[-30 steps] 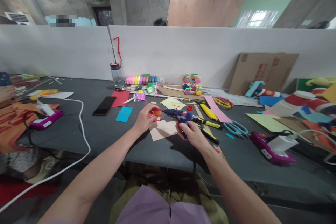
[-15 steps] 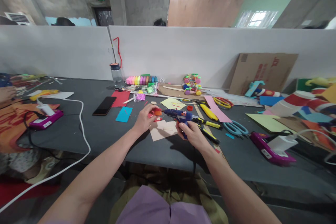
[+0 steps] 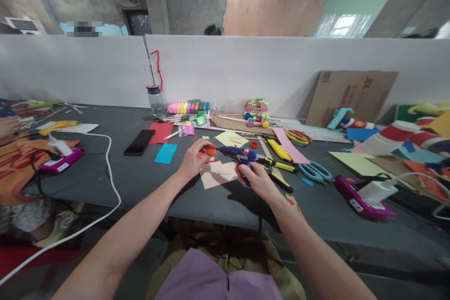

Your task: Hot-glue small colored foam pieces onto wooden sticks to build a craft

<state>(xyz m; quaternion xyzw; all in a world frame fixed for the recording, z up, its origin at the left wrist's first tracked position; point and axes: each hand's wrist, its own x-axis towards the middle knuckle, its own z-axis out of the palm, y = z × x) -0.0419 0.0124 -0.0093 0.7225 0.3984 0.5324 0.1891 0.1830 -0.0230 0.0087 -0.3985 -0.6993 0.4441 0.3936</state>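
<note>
Blue glue gun (image 3: pixel 239 153) gripped in right hand (image 3: pixel 253 176), long axis crosswise, pointing left toward small orange piece (image 3: pixel 211 152), apparently pinched by left hand (image 3: pixel 194 158); contact too small to tell.

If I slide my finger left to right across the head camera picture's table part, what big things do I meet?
Left power strip → phone → blue card → left hand → glue gun → blue scissors → right power strip.

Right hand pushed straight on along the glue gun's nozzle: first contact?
Probably the small orange piece in the left hand, right at the nozzle tip; depth is unclear, so they may be touching.
</note>
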